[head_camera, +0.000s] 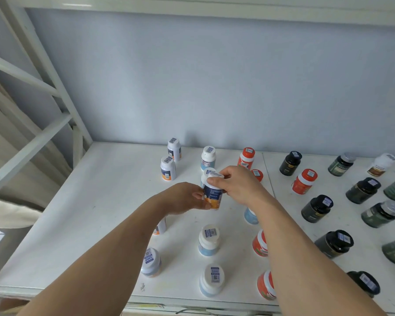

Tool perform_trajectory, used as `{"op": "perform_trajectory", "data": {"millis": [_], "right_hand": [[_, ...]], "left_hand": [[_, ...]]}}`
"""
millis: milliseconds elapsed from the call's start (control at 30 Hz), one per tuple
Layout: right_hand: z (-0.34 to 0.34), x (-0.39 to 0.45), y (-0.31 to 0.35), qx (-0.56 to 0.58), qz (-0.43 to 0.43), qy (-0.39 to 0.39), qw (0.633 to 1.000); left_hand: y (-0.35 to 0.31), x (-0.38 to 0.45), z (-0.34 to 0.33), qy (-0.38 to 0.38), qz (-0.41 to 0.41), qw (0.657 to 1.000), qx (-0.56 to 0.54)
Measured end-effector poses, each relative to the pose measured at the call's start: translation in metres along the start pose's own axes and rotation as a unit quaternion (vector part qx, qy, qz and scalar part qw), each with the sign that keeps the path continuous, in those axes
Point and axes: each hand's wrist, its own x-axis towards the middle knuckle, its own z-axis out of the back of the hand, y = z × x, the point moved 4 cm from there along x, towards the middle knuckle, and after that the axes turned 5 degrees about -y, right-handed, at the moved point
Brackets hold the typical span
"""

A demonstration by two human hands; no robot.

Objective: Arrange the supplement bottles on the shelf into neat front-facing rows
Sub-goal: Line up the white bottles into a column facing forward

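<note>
Now both hands lift the navy-and-orange bottle (213,194) over mid-shelf (105,201) | right hand (236,184) grip pinches cap, left hand (187,197) grip cradles base | turn label forward, then set it behind the matching orange-banded pair (168,168), lined up.

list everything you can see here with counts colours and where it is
held bottle: 1, white cap, navy and orange label, lifted above the shelf middle, between both hands
navy-orange bottles: 4 standing, white, left column; one partly hidden by the left forearm
light blue bottles: 5, white caps, next column rightward, some partly hidden
orange-red bottles: 5, white or orange caps, centre-right
black bottles: 4, right of the orange-red ones
dark green bottles: several, far right, some cut off by the frame edge
brown-label bottle: 1, white, back right
shelf: 1, white
left hand: holds the bottle's body
right hand: grips its cap
</note>
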Motion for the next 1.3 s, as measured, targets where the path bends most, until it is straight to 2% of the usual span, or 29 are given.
{"op": "perform_trajectory", "data": {"millis": [133,233,367,500,567,700,1100,1300], "right_hand": [[-0.003,0.001,0.000,0.023,0.002,0.003,1.000],[-0.010,0.001,0.003,0.037,0.002,0.021,0.999],[-0.022,0.001,0.009,0.045,0.012,0.039,0.998],[-0.032,0.004,0.018,0.062,0.027,0.020,0.998],[-0.039,0.007,0.024,0.057,0.032,0.014,0.998],[-0.053,0.012,0.039,0.052,0.030,0.006,0.998],[-0.125,0.038,0.064,0.079,-0.048,0.005,0.996],[-0.141,0.039,0.071,0.077,-0.060,0.013,0.995]], "left_hand": [[0.002,-0.001,0.003,-0.015,-0.004,0.999,0.032],[0.007,-0.003,0.011,-0.049,-0.004,0.987,0.150],[0.010,-0.012,0.028,-0.133,-0.035,0.927,0.349],[0.019,-0.018,0.040,-0.194,-0.068,0.885,0.417],[0.030,-0.019,0.045,-0.208,-0.076,0.877,0.426],[0.055,-0.014,0.056,-0.222,-0.092,0.883,0.404],[0.124,-0.002,0.089,-0.184,-0.139,0.899,0.373],[0.134,0.003,0.097,-0.177,-0.142,0.907,0.355]]}}
